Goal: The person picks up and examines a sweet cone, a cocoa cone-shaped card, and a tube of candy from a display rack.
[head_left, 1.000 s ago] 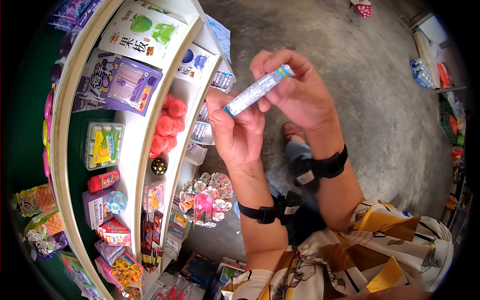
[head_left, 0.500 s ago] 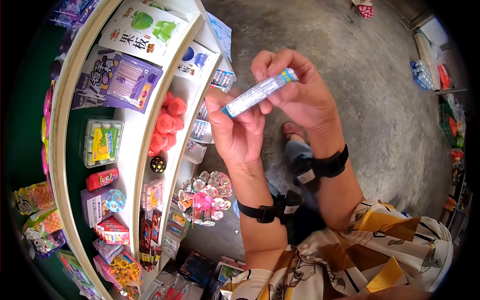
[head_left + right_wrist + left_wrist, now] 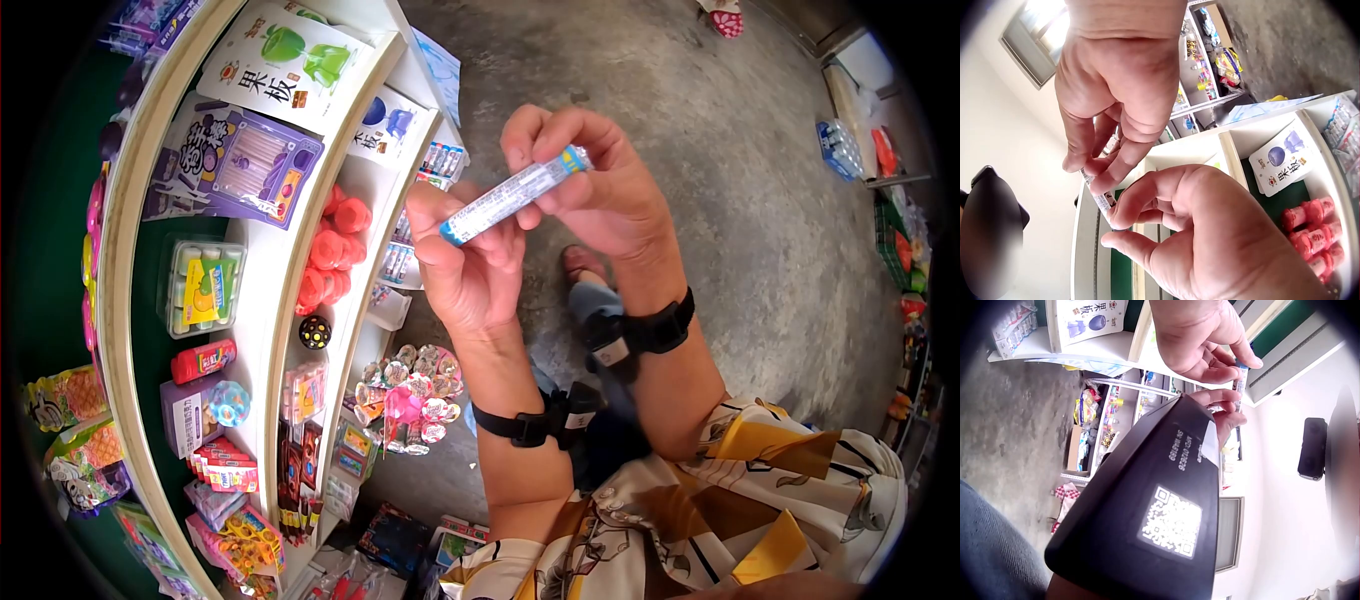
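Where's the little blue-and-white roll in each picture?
Head: the roll is above the middle.
Left wrist: the roll is above and right of the middle, partly hidden.
Right wrist: the roll is left of and below the middle, partly hidden.
Shared landmark: the white packet with bluish-purple fruit.

One tube, two wristbands, one ball, perhaps seven red containers

Place: a shop, going by the head view.
Shelves: white tiers at nine o'clock, crowded with packaged sweets and snacks.
Apple-printed packet: face out at eleven o'clock.
Red tubs: look-alikes, clustered between nine and ten o'clock.
Floor: bare grey, two o'clock.
Far goods: three o'clock, blurred, probably more stock.
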Demonstrator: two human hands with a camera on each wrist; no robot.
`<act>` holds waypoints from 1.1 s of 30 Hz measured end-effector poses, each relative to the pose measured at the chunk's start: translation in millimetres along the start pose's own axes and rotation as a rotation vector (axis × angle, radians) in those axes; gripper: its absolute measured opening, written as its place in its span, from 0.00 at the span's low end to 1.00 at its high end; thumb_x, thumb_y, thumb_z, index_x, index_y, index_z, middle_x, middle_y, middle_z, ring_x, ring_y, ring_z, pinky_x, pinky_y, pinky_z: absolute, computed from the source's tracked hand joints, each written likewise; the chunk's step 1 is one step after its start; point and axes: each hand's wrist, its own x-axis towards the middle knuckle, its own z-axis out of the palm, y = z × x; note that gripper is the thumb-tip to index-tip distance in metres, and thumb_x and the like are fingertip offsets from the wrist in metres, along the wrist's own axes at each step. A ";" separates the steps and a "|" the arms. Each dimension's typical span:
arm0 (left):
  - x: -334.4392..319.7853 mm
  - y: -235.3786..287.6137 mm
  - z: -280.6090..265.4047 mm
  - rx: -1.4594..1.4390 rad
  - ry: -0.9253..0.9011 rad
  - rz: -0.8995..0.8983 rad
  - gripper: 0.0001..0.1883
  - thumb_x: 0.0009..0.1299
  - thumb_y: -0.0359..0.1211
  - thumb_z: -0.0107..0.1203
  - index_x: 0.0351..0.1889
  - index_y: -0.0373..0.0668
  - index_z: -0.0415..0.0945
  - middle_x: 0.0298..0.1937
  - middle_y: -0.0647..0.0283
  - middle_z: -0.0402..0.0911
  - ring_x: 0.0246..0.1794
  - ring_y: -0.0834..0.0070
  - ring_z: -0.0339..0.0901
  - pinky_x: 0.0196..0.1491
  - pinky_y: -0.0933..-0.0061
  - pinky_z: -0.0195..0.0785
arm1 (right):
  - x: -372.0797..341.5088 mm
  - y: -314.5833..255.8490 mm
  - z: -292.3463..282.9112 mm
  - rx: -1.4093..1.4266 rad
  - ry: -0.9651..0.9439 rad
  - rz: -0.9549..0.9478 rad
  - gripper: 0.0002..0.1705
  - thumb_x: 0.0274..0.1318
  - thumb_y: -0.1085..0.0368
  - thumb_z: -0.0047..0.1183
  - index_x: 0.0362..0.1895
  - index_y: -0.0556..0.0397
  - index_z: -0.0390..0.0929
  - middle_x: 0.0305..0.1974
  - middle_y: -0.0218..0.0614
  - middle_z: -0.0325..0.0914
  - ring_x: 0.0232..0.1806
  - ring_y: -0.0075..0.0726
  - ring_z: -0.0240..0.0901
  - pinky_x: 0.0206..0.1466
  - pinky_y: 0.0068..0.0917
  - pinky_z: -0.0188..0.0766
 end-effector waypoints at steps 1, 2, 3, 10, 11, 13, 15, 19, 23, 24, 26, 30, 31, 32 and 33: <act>0.1 0.3 -0.3 0.002 -0.004 -0.002 0.21 0.62 0.49 0.61 0.36 0.44 0.68 0.26 0.66 0.72 0.24 0.78 0.71 0.20 0.88 0.63 | 0.1 0.1 0.0 0.001 -0.001 0.000 0.15 0.48 0.70 0.64 0.42 0.61 0.78 0.40 0.41 0.75 0.36 0.33 0.76 0.40 0.28 0.77; 0.2 0.6 -0.8 0.005 -0.008 -0.003 0.21 0.62 0.49 0.61 0.36 0.44 0.68 0.26 0.66 0.71 0.24 0.78 0.71 0.20 0.88 0.63 | 0.1 0.2 0.0 0.002 -0.002 0.001 0.16 0.48 0.70 0.64 0.42 0.61 0.78 0.40 0.41 0.75 0.36 0.33 0.76 0.40 0.28 0.77; 0.2 0.8 -1.2 0.008 -0.011 -0.004 0.21 0.62 0.49 0.61 0.36 0.44 0.68 0.26 0.66 0.71 0.24 0.78 0.71 0.20 0.88 0.63 | 0.1 0.1 0.2 0.005 -0.003 0.001 0.16 0.48 0.70 0.64 0.42 0.61 0.78 0.40 0.41 0.75 0.36 0.33 0.76 0.40 0.28 0.77; -0.4 1.6 -1.8 0.005 0.000 -0.007 0.22 0.61 0.50 0.61 0.35 0.44 0.67 0.24 0.65 0.72 0.27 0.71 0.73 0.24 0.82 0.65 | 0.6 0.0 0.3 -0.013 -0.018 -0.014 0.15 0.48 0.70 0.64 0.42 0.60 0.78 0.40 0.42 0.75 0.35 0.34 0.76 0.40 0.27 0.78; -0.9 0.8 -4.9 -0.029 0.008 -0.009 0.22 0.61 0.50 0.61 0.33 0.43 0.65 0.23 0.63 0.72 0.29 0.64 0.75 0.28 0.76 0.67 | 0.5 -0.2 0.1 -0.017 -0.017 -0.016 0.15 0.49 0.71 0.63 0.42 0.60 0.78 0.40 0.42 0.75 0.35 0.34 0.77 0.40 0.27 0.78; -1.6 0.8 -7.9 -0.068 0.013 -0.018 0.23 0.61 0.51 0.61 0.32 0.43 0.64 0.21 0.61 0.72 0.32 0.56 0.77 0.32 0.69 0.69 | 0.3 -0.3 0.4 -0.016 -0.015 -0.015 0.15 0.49 0.71 0.63 0.42 0.60 0.79 0.40 0.42 0.75 0.35 0.34 0.77 0.40 0.27 0.78; -1.9 1.3 -8.5 -0.074 0.013 -0.024 0.23 0.61 0.51 0.61 0.33 0.43 0.64 0.22 0.62 0.72 0.32 0.57 0.76 0.34 0.67 0.70 | 0.2 -0.1 0.3 -0.011 -0.017 -0.015 0.15 0.49 0.71 0.63 0.42 0.60 0.79 0.40 0.42 0.75 0.35 0.34 0.77 0.40 0.28 0.78; -1.5 0.2 -4.6 -0.043 0.016 -0.009 0.22 0.61 0.50 0.62 0.34 0.43 0.66 0.24 0.63 0.72 0.29 0.64 0.74 0.32 0.72 0.68 | 0.2 0.2 -1.1 -0.003 -0.032 -0.015 0.14 0.49 0.72 0.63 0.42 0.60 0.79 0.41 0.42 0.74 0.36 0.34 0.77 0.41 0.28 0.78; -0.4 -0.4 -3.3 -0.030 -0.011 0.010 0.21 0.60 0.48 0.63 0.37 0.43 0.69 0.27 0.66 0.71 0.24 0.77 0.71 0.22 0.87 0.65 | 0.2 -0.6 0.7 -0.015 -0.027 -0.017 0.14 0.49 0.73 0.62 0.42 0.61 0.79 0.41 0.42 0.74 0.36 0.35 0.77 0.41 0.28 0.78; -0.6 -0.5 -4.2 -0.041 -0.008 0.013 0.21 0.60 0.48 0.63 0.37 0.43 0.69 0.27 0.66 0.71 0.24 0.77 0.71 0.23 0.87 0.65 | 0.2 -0.7 0.6 -0.018 -0.026 -0.014 0.15 0.48 0.73 0.62 0.42 0.62 0.79 0.41 0.42 0.74 0.36 0.34 0.77 0.41 0.28 0.78; -0.4 -0.4 -4.1 -0.040 -0.007 0.015 0.21 0.60 0.48 0.63 0.38 0.43 0.70 0.27 0.66 0.71 0.24 0.77 0.71 0.23 0.87 0.65 | 0.0 -0.8 0.5 -0.024 -0.024 -0.008 0.15 0.48 0.73 0.63 0.43 0.62 0.79 0.41 0.41 0.74 0.37 0.34 0.76 0.41 0.28 0.78; -1.1 0.1 -6.1 -0.050 -0.003 0.010 0.21 0.60 0.48 0.63 0.38 0.44 0.70 0.27 0.66 0.70 0.24 0.78 0.70 0.23 0.87 0.65 | 0.0 -0.3 0.8 -0.030 -0.034 -0.018 0.15 0.49 0.71 0.63 0.43 0.62 0.79 0.41 0.41 0.74 0.36 0.34 0.76 0.41 0.27 0.77; -1.2 0.1 -8.2 -0.064 -0.007 0.007 0.21 0.61 0.48 0.63 0.38 0.43 0.69 0.27 0.66 0.70 0.25 0.76 0.70 0.27 0.80 0.65 | 0.1 -0.3 0.8 -0.034 -0.035 -0.018 0.16 0.49 0.70 0.63 0.43 0.62 0.79 0.41 0.41 0.74 0.36 0.34 0.76 0.40 0.27 0.77; -1.6 -0.3 -10.8 -0.077 -0.010 0.005 0.21 0.61 0.48 0.62 0.38 0.43 0.69 0.26 0.66 0.70 0.26 0.75 0.70 0.32 0.73 0.66 | 0.0 -0.1 0.7 -0.036 -0.036 -0.018 0.16 0.49 0.70 0.63 0.43 0.62 0.79 0.41 0.41 0.74 0.36 0.34 0.76 0.40 0.27 0.77; -1.9 -0.4 -12.3 -0.090 -0.013 0.002 0.21 0.62 0.48 0.62 0.38 0.43 0.68 0.25 0.66 0.70 0.27 0.73 0.70 0.36 0.66 0.67 | 0.1 0.2 0.6 -0.040 -0.039 -0.021 0.16 0.50 0.69 0.63 0.43 0.61 0.79 0.40 0.40 0.74 0.36 0.33 0.76 0.40 0.27 0.77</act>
